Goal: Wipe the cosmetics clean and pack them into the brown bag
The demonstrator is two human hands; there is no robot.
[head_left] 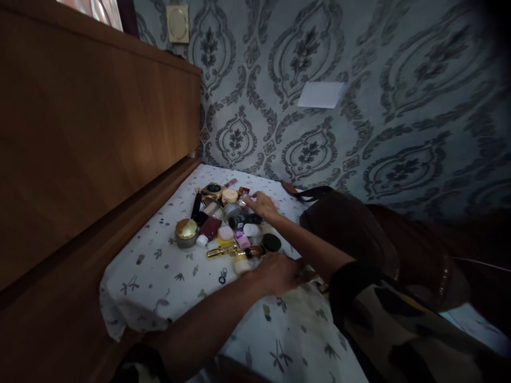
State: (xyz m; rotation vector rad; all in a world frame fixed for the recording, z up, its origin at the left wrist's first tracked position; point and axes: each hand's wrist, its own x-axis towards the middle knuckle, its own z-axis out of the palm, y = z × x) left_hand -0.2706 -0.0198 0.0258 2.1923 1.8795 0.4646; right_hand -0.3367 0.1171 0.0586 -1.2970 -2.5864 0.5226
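Clock: laid over the pile of cosmetics (225, 234), twelve toward the wall (263, 127).
Right hand: from where I stand, the right hand (262, 205) reaches in at one o'clock, fingertips at a small clear item (243, 200); I can't tell if it is gripped.
Left hand: the left hand (277, 274) is low at four o'clock, near the cream jar (241, 265); its fingers are in shadow, so open or closed I can't tell.
Cosmetics: bunched on the table (159, 276), with a compact (214, 188) at eleven, a black tube (196, 205) at ten, a gold-lidded jar (186, 232) at nine, a gold tube (221, 251) at six and a dark lid (272, 243) at three.
Dark bag: the bag (343, 223) slumps at three, well apart from the pile.
Wooden furniture: the brown panel (99, 117) stands off toward ten.
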